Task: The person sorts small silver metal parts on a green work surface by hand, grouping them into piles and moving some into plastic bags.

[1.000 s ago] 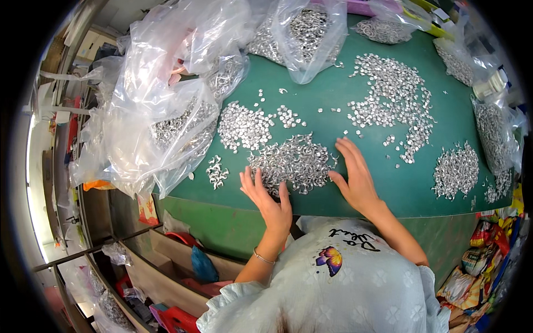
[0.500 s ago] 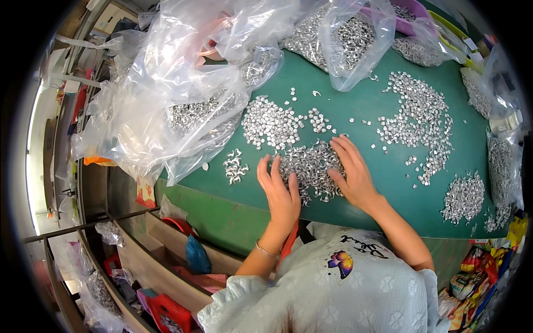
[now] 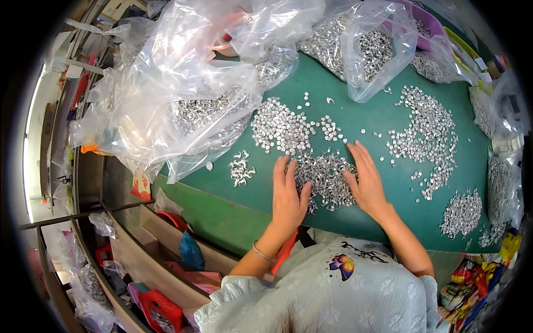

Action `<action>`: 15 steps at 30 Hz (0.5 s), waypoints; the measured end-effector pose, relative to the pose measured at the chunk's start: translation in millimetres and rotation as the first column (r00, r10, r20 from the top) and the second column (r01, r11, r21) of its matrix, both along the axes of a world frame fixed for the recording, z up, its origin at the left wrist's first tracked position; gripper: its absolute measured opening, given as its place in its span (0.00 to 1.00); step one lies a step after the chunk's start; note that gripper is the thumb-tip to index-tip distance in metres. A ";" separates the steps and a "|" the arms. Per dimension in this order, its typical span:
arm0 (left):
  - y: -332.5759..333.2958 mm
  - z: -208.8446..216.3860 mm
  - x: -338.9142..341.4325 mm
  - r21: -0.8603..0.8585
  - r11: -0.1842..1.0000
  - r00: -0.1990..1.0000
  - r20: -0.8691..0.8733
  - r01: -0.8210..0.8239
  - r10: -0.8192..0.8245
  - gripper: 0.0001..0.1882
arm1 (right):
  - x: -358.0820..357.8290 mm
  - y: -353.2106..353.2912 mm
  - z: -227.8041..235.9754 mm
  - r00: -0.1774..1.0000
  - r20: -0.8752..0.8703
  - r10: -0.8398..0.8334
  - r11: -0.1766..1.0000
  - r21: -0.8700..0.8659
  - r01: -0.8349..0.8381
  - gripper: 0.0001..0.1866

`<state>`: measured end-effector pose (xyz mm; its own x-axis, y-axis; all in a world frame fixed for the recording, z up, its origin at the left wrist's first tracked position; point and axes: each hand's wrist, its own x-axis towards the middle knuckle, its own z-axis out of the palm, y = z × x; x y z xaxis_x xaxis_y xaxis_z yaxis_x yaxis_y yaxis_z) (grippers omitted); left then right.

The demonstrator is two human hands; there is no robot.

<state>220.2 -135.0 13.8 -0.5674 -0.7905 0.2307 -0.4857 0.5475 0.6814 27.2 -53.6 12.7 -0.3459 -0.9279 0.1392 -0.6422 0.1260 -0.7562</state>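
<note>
A heap of small curved silvery metal pieces (image 3: 325, 176) lies on the green tabletop (image 3: 344, 111) close to my body. My left hand (image 3: 288, 194) rests along the heap's left side, thumb and fingers apart. On the opposite side my right hand (image 3: 367, 180) curves round the edge, its fingers stretched out and the thumb against the pieces. Neither hand grips anything. Beyond the heap sits a flat pile of small flower-shaped metal pieces (image 3: 280, 127), with a smaller cluster (image 3: 331, 129) beside it. A few curved pieces (image 3: 241, 168) lie left of my left hand.
Large clear plastic bags (image 3: 150, 111) of metal pieces crowd the left; another open bag (image 3: 377, 53) stands at the back. To the right are a broad scatter of small pieces (image 3: 425, 136) and another pile (image 3: 462, 212). A purple basin (image 3: 430, 22) is at the far right.
The whole view has shifted slightly, so everything sits a little lower and mostly further right. My hands stay on either side of the heap, with little visible change.
</note>
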 end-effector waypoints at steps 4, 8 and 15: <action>0.0 -0.9 1.7 0.043 0.998 0.999 -0.015 0.052 -0.051 0.25 | 3.0 7.4 4.8 0.989 -0.003 0.149 0.989 -0.005 -0.149 0.31; -3.9 1.6 4.5 0.088 0.991 0.995 -0.043 0.096 -0.093 0.25 | -5.3 -14.5 11.7 0.944 -0.041 0.326 0.945 0.002 -0.326 0.33; -9.0 0.2 1.9 0.044 0.981 0.981 0.036 0.189 -0.191 0.26 | -5.3 -17.2 11.0 0.904 -0.071 0.423 0.906 0.035 -0.421 0.36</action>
